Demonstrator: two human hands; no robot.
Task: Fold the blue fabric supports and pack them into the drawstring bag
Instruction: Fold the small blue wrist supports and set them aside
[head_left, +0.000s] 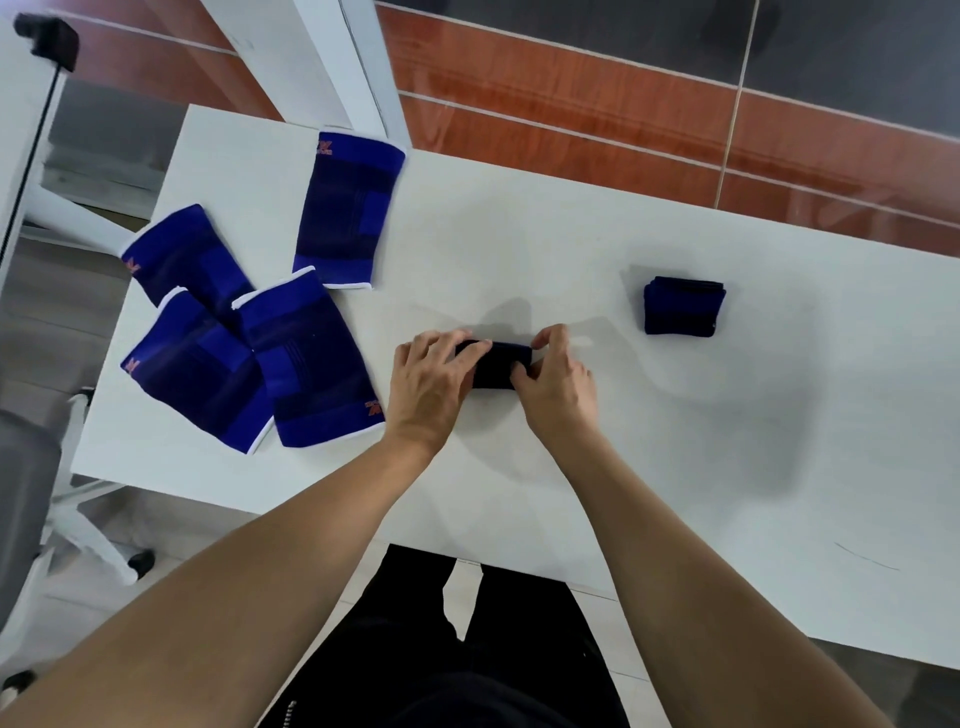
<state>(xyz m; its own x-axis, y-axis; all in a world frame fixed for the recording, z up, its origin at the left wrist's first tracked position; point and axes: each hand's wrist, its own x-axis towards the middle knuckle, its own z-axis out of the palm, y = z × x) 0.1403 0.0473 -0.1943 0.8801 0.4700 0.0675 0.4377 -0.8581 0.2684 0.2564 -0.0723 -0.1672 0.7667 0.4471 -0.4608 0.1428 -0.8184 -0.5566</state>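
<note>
Left hand (434, 387) and right hand (558, 387) pinch the blue support (498, 364); best square its edges like the 3 o'clock folded bundle (683, 307).

We have a single view: the head camera looks steeply down on the table (519, 249) from its 6 o'clock edge, close above it, with floor (571, 104) toward 12 o'clock.

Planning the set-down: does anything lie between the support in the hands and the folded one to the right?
Nothing visible does. Only bare white table separates the held support, between left hand and right hand, from the folded support.
</note>
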